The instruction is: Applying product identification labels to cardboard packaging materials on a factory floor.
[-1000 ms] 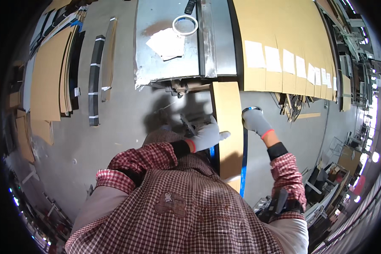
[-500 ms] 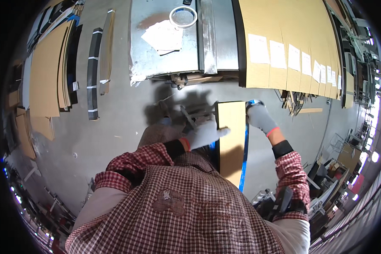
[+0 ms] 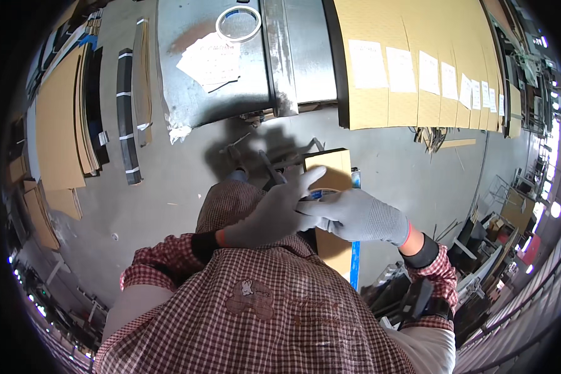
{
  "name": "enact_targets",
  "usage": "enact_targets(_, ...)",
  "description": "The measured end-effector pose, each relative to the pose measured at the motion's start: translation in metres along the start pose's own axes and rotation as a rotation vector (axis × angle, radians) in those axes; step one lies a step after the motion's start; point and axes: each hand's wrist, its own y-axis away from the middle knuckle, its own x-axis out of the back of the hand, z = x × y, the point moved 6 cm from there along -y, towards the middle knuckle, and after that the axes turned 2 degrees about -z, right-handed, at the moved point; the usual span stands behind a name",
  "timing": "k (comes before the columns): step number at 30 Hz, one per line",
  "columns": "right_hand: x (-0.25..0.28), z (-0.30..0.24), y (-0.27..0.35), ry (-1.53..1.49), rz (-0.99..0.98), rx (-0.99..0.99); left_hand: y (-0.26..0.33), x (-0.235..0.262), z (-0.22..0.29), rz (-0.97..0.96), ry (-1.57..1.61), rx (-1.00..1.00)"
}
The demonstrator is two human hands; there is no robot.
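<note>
Over a long, narrow cardboard-faced piece (image 3: 331, 161) with blue along its right edge, my two grey-gloved hands come together. My right hand (image 3: 368, 217) reaches in from the right, its fingers curled on a small roll of tape (image 3: 318, 194); only a blue part and a pale rim of the roll show. My left hand (image 3: 274, 210) meets it from the left. One of its digits stretches up past the roll, apart from the others, which lie against the right hand's fingers and are partly hidden. The lower end of the piece disappears behind my checked apron (image 3: 280, 305).
Ahead stands a metal-topped table (image 3: 199, 93) with paper sheets (image 3: 212, 62) and a large tape roll (image 3: 218, 28). Right of it is a stack of cardboard (image 3: 368, 106) with white sheets. Cardboard panels (image 3: 56, 124) and a dark strapped bundle (image 3: 126, 118) stand at left.
My right hand has come left from beyond the piece's right edge, bringing the tape roll to my left hand. My view has shifted slightly, and the piece appears a little further left.
</note>
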Motion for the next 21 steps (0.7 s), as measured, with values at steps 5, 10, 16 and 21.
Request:
enact_targets(5,0.032,0.163,0.034,0.166,0.306,-0.369,-0.005,0.039,-0.068,0.090,0.087,0.328)
enact_targets(10,-0.030,0.240,-0.059,-0.381,0.266,-0.181,-0.102,-0.032,-0.191,0.199,-0.811,-0.431)
enact_targets(16,-0.038,0.269,-0.027,-0.445,0.889,-0.420,-0.116,-0.025,-0.160,-0.536,-1.021,-0.469)
enact_targets(21,-0.066,0.082,-0.025,0.379,0.835,-0.776,-0.124,-0.015,-0.238,-0.158,0.056,-0.166)
